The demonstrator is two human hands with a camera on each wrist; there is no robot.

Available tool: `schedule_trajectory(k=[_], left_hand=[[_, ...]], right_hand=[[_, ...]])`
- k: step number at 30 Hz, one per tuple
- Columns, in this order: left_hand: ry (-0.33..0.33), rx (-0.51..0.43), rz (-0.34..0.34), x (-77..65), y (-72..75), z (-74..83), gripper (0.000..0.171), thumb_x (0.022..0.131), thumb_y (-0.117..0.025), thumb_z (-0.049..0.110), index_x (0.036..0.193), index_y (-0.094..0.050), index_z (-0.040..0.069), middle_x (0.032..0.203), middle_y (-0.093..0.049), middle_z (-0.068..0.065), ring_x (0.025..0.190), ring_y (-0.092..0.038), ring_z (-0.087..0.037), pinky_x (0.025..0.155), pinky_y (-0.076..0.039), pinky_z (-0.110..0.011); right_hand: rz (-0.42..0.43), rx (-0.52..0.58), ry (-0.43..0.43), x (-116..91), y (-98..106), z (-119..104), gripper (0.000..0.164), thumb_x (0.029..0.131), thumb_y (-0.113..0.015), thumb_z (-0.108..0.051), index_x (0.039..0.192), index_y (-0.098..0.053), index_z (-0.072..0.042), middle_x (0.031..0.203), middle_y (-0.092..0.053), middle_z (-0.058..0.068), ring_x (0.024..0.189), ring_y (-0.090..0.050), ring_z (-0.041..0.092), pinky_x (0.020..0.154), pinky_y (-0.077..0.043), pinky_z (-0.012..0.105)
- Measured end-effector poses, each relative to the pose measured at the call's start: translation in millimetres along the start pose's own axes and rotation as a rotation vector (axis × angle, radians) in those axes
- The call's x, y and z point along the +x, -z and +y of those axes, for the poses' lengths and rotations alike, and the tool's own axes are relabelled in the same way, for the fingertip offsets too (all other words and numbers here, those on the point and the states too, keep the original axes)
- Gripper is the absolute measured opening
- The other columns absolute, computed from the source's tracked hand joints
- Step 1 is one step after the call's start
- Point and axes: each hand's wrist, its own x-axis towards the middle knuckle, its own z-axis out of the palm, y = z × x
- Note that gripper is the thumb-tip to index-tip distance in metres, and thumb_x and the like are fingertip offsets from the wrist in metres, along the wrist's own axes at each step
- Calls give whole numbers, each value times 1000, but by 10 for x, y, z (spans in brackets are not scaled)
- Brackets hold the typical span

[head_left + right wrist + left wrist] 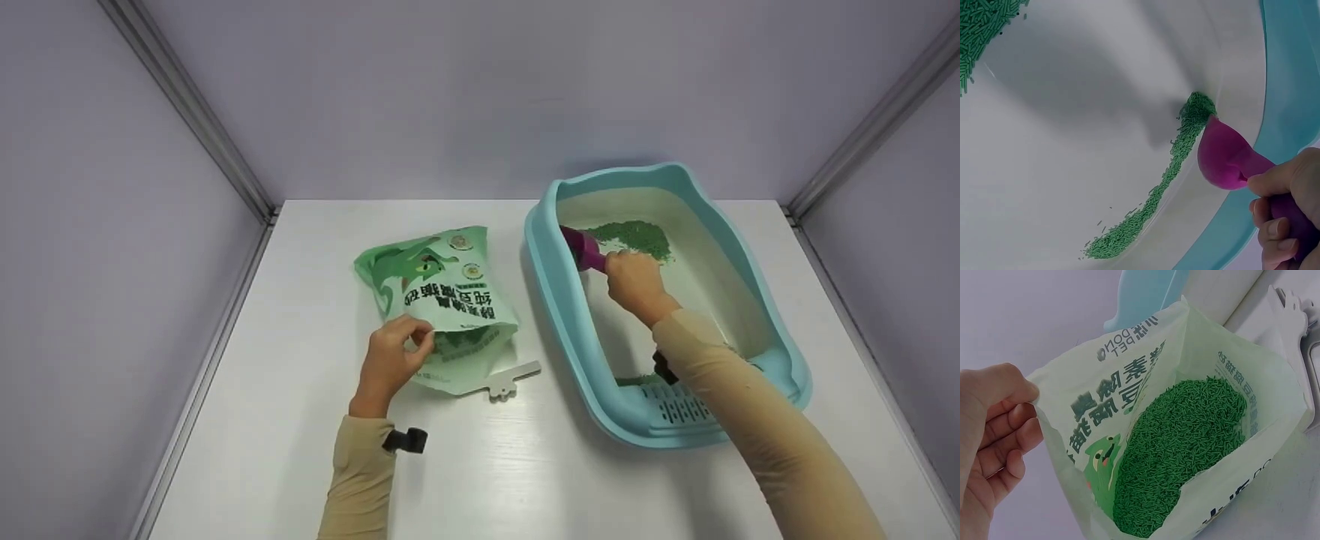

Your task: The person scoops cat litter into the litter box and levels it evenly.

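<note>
Both hands were occupied, well apart. Left hand [394, 356] pinched one lip of the cat litter bag [442, 281] between thumb and forefinger, left of the litter box [562, 307]; right hand [636, 281] was wrapped round the handle of the purple scoop [592, 259], inside the box by its left wall. Scoop tip met a small pellet heap [1199, 107] there; whether its cup held any load could not be told.

Risks, as judged: a fast flick of the scoop against that wall could throw pellets over the rim. Bag mouth gaped toward the wearer, green pellets [1185, 439] well within; a slipped pinch might let the lip fold shut, a hard tug might spill them. White sealing clip [504, 382], touching the bag on its box-facing side, could catch a sleeve.

Room: only a narrow strip of surface [480, 480] separated bag and box. Back wall [487, 97] rose close behind the box; widest bare area lay front-left of it.
</note>
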Motion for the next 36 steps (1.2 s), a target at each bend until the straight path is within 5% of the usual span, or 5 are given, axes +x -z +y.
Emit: schedule_trajectory(k=[25,36], left_hand=[[-40,10,22,8,0,6,6,84,-69,2,80,-69,7,71,-65,-6,65,-61,-15,59,-53,-31],[-32,3,20,-3,0,-7,6,84,-69,2,80,-69,6,72,-65,-6,66,-61,-15,60,-54,-35]], right_hand=[[17,8,-99,-138,-19,555,9,76,-61,5,67,-60,7,68,-64,26,64,-64,42,52,-52,56],[85,-102,-131,-102,-29,535,11,80,-60,4,69,-59,8,68,-64,26,62,-65,40,48,-50,51]])
